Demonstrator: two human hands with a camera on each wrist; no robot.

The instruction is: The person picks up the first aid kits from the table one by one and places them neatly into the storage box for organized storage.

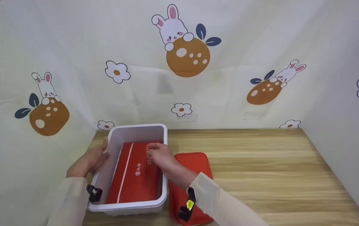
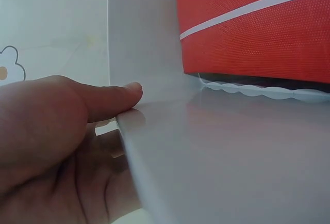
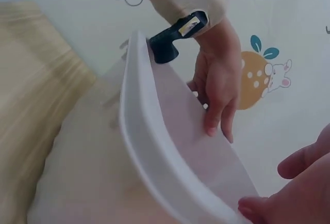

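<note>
White bin (image 1: pixel 137 133): rectangular, round-cornered, rimmed, its open mouth upward, left of centre in the lower half of the head view. Red fabric item (image 1: pixel 129 182): woven-textured, lying lengthwise inside the bin, with one thin white stripe along its left side and a small white logo and lettering right of the stripe.
</note>
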